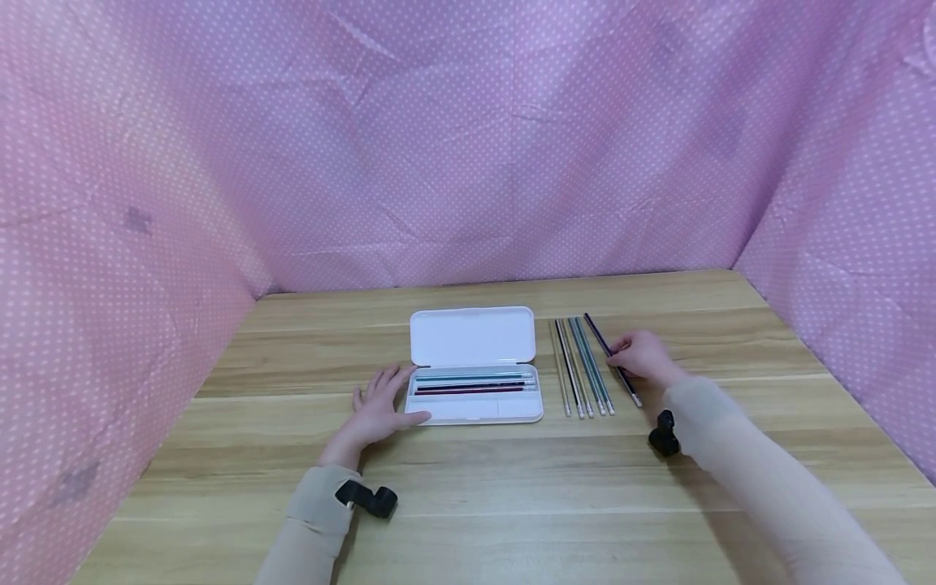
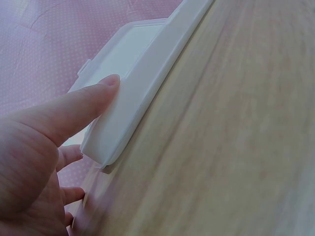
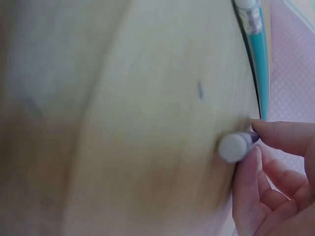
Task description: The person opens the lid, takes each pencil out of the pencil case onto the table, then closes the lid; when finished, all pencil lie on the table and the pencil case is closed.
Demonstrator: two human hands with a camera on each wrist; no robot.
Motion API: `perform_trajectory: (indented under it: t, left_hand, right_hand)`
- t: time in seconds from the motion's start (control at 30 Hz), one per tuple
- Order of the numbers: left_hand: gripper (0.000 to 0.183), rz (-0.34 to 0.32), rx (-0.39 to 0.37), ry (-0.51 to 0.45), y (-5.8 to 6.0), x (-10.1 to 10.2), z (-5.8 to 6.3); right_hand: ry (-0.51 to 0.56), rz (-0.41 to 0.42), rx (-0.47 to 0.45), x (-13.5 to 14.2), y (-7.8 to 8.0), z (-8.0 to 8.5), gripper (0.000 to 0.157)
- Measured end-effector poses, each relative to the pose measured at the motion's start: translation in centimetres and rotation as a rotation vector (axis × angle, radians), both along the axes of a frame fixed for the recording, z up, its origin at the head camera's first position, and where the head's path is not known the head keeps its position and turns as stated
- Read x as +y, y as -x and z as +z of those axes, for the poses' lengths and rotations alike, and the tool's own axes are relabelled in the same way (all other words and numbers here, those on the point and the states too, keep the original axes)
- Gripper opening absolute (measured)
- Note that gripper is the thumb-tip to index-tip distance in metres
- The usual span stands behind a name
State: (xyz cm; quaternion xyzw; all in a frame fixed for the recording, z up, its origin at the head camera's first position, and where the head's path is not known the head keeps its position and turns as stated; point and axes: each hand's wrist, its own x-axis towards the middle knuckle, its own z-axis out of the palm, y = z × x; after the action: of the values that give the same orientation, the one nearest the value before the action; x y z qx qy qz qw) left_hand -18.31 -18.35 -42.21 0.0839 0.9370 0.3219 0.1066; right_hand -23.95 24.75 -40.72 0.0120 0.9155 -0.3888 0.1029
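Pale sleeves (image 1: 768, 479), cut off below, cross the wood-grained table (image 1: 512, 504). The smooth white case (image 1: 472, 337) lies open; the left hand (image 1: 380, 413), fingers spread, touches it. The right hand (image 1: 643, 357) pinches a slim dark pencil (image 1: 598, 335) beside other pencils (image 1: 588, 366), its shaft mostly hidden from the right wrist view.

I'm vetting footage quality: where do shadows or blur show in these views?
Head: a soft shadow lies on the tabletop beside the right sleeve; left wrist: the tabletop's grain is blurred; right wrist: the tabletop is smeared, the held pencil soft at its white eraser.
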Motion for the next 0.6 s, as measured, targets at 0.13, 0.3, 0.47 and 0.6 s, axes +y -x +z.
perform_trajectory:
  t: [0.13,0.3,0.47,0.6]
  left_hand:
    - [0.086,-0.001,0.000,0.006,-0.04,-0.03,0.06]
    - [0.086,0.001,-0.002,0.001,-0.01,-0.01,0.05]
    - [0.085,0.002,-0.005,-0.005,-0.04,0.03,0.13]
    - [0.085,0.002,-0.008,-0.005,0.02,-0.02,0.10]
  right_hand:
    - [0.004,-0.004,0.006,-0.15,-0.05,0.00,0.029]
    - [-0.003,0.004,-0.004,-0.22,-0.12,0.07,0.031]
    - [0.014,0.010,-0.027,-0.32,-0.24,0.13,0.031]
    - [0.040,-0.003,-0.057,-0.59,-0.45,0.21,0.033]
